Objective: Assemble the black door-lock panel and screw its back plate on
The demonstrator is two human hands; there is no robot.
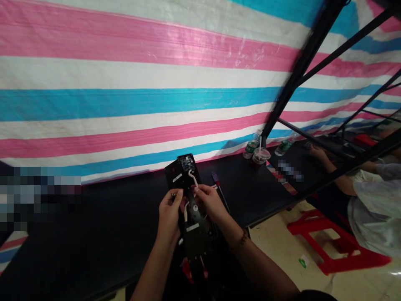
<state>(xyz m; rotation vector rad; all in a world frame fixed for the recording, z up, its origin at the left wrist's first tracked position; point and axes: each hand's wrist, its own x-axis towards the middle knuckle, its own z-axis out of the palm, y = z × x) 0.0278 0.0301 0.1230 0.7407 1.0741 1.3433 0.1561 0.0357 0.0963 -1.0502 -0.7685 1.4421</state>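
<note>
A long black device (197, 240) lies in front of me, its far end over the black table and its near end toward my body. At its far end a small circuit board (187, 163) is exposed. A white cable (193, 177) runs from the board to my right hand (210, 201), whose thumb and forefinger are pinched on it. My left hand (169, 211) is closed at the device's left side, thumb against forefinger; what it pinches is too small to make out. Another white cable piece (186, 211) shows between the hands.
A screwdriver (215, 179) lies right of the device on the black table (125, 225). Farther right stand a plastic cup with straw (261, 156) and a water bottle (250, 147). Beyond a black metal frame (291, 79), another person (372, 200) sits near a red stool (338, 242).
</note>
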